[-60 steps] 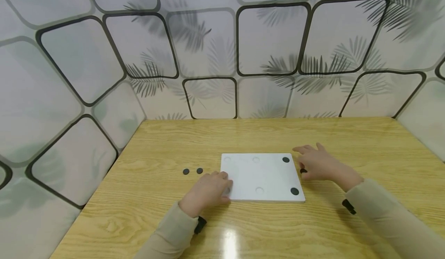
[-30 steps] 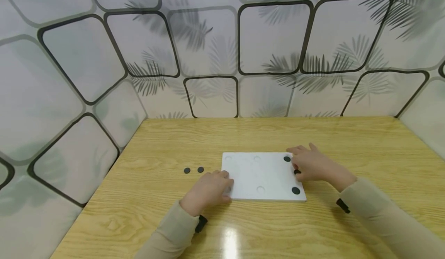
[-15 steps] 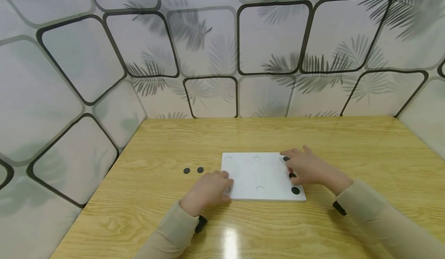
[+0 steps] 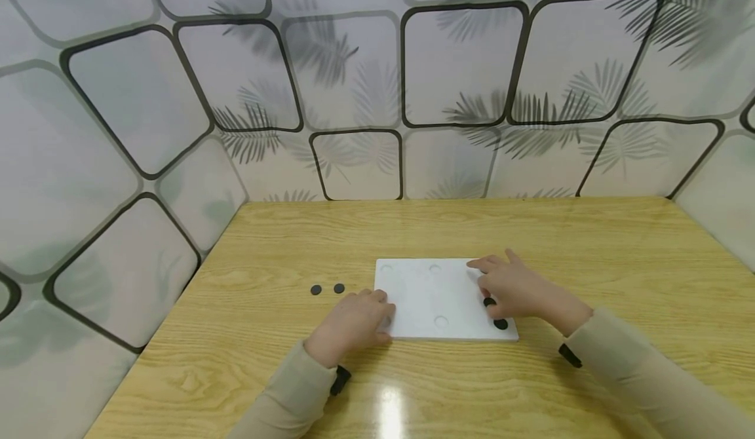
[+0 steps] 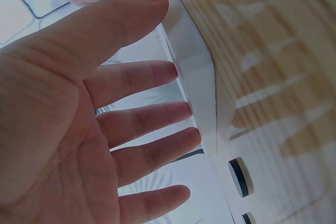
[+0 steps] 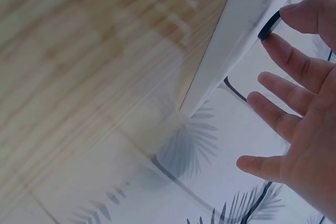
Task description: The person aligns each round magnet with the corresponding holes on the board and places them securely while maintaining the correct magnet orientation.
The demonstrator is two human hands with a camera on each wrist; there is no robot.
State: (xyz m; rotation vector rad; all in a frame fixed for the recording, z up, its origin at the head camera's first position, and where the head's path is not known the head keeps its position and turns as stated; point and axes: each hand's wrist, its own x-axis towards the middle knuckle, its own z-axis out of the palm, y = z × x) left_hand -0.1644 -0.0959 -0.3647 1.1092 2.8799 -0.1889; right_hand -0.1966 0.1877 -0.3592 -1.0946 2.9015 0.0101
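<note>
While the black disc [image 4: 489,302] sits pinched in the right hand [image 4: 512,289] over the white board [image 4: 436,298] near its right edge, it could slip and roll onto the bench [image 4: 265,360]. The left hand [image 4: 352,324], fingers relaxed, only rests on the board's left edge, so a nudge might shift the board.

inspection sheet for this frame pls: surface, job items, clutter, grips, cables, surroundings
Surface: wooden table, glossy, glare at near edge.
Job's things: white board lying flat with round recesses; one black disc seated at its near right corner; another black disc pinched in the right hand over the board.
Clutter: two loose black discs left of the board.
Grips: left hand rests, fingers straight, at the board's left edge.
Cables: nothing seen.
Surroundings: patterned wall panels with leaf print.
</note>
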